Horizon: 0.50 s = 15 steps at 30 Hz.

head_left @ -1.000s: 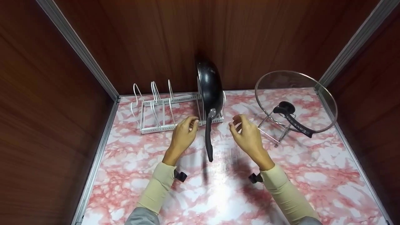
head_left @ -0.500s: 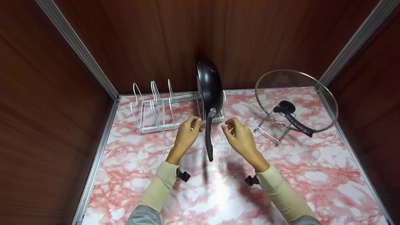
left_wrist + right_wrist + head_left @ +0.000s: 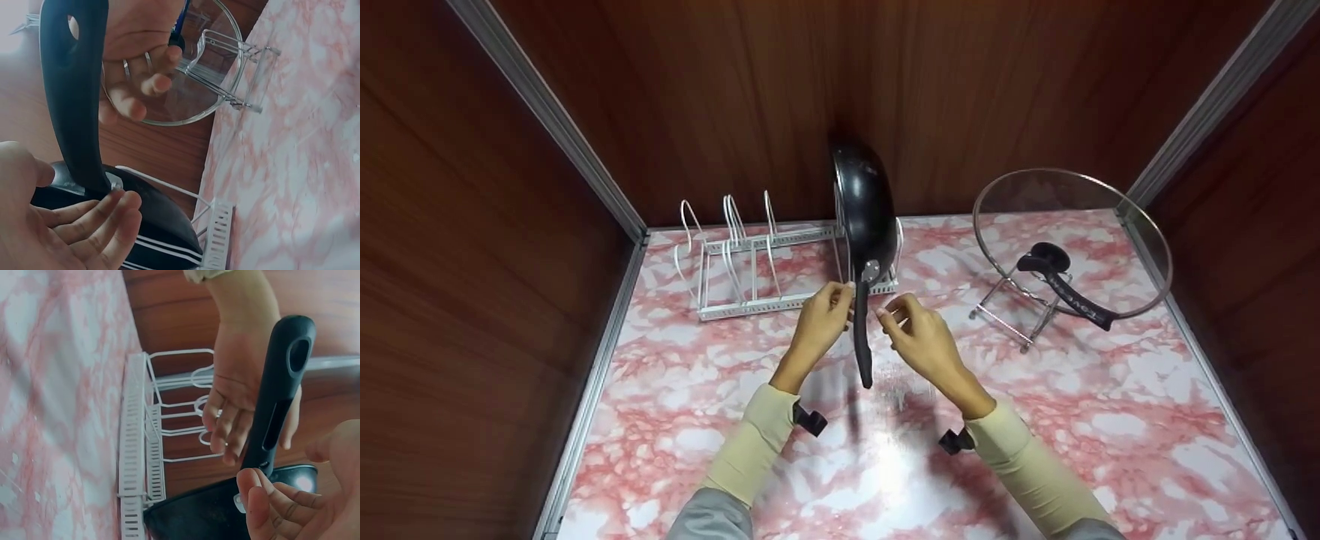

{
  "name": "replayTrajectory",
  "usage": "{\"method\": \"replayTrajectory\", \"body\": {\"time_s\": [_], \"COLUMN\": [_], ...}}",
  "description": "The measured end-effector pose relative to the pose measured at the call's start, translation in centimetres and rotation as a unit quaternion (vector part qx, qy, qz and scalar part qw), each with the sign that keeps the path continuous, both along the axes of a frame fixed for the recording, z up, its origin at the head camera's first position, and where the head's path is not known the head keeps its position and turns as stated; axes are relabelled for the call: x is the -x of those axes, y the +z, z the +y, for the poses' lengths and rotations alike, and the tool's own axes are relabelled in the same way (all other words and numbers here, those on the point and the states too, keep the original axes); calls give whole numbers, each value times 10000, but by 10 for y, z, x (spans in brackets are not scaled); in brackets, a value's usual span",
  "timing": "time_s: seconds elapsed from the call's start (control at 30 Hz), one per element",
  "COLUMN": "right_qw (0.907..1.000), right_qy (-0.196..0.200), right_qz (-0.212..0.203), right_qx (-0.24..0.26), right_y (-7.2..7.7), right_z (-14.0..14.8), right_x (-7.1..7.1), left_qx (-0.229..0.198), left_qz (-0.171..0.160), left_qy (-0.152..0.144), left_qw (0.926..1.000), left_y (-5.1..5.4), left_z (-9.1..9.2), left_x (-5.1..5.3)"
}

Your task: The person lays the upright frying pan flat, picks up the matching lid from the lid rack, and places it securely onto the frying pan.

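A black frying pan [image 3: 864,202] stands on edge in the right end of a white wire rack [image 3: 742,304]. Its black handle [image 3: 862,337] points toward me. Just left of the handle is my left hand [image 3: 821,322], fingers loosely bent; whether they touch the handle I cannot tell. On the other side, my right hand [image 3: 922,334] sits a small gap away, fingers also loosely bent. In the left wrist view, the left hand [image 3: 79,230] lies beside the handle's base. The right wrist view has the right hand [image 3: 304,495] near that base, holding nothing.
To the right, a round glass lid [image 3: 1072,195] with a black knob handle leans on a small chrome stand [image 3: 1005,326]. White wire dividers [image 3: 727,225] rise from the rack's left part. Brown wood-look walls [image 3: 675,97] enclose the pink marbled tabletop [image 3: 697,420].
Both hands have moved inward toward the pan handle, the left going right and the right going left. Pan, rack and lid stay where they were.
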State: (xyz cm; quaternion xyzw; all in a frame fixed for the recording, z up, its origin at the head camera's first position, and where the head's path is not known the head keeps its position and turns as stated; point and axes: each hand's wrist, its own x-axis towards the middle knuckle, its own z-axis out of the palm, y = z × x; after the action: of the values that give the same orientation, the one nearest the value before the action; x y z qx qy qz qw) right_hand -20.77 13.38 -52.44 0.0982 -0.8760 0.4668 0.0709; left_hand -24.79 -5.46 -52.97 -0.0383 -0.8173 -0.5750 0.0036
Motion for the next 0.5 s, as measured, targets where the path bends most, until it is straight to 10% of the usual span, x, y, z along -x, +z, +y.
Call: {"method": "replayTrajectory", "body": {"time_s": [0.5], "right_qw": [9969], "right_qy": [413], "right_qz": [-599], "right_qx": [286], "right_y": [-4], "right_z": [-15], "right_x": [-8], "left_qx": [-60], "left_qz": [-598], "left_qy": [-132], "left_qw": [9981], "left_y": [4], "left_z": [8], "left_x": [2]}}
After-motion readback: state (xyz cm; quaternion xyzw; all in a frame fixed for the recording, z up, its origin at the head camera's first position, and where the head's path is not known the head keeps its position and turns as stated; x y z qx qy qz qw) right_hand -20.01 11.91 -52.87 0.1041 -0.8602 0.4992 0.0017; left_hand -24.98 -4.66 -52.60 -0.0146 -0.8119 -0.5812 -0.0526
